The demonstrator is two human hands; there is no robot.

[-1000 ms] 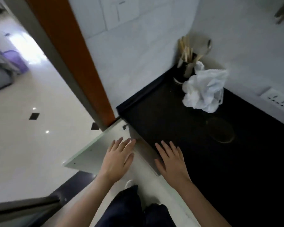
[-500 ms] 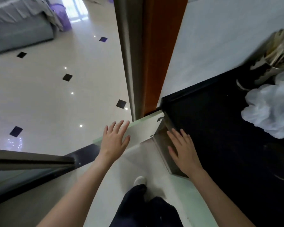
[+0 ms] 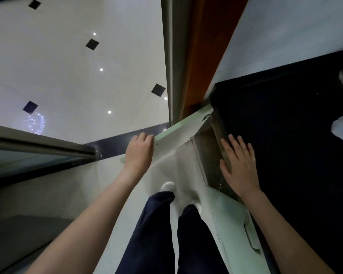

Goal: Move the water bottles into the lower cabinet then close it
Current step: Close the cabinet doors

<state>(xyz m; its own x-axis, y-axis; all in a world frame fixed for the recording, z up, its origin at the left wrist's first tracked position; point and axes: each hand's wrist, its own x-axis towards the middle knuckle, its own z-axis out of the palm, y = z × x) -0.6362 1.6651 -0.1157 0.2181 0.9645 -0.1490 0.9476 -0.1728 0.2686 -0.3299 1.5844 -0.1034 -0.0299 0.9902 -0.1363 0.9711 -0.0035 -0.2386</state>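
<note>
Cabinet door (image 3: pixel 178 133), pale green, stands swung open below the black countertop (image 3: pixel 297 135). Her left hand (image 3: pixel 140 153) curls its fingers over the door's top edge, gripping it. Just right, the right hand (image 3: pixel 239 165) lies flat, fingers spread, on the countertop's front edge.

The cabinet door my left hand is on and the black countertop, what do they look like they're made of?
Cabinet door: probably laminated or painted board, smooth matte white face with a pale green edge. Countertop: likely polished stone such as granite, since its front edge under the right hand shows fine speckles. Left hand grips the door's top edge.
</note>
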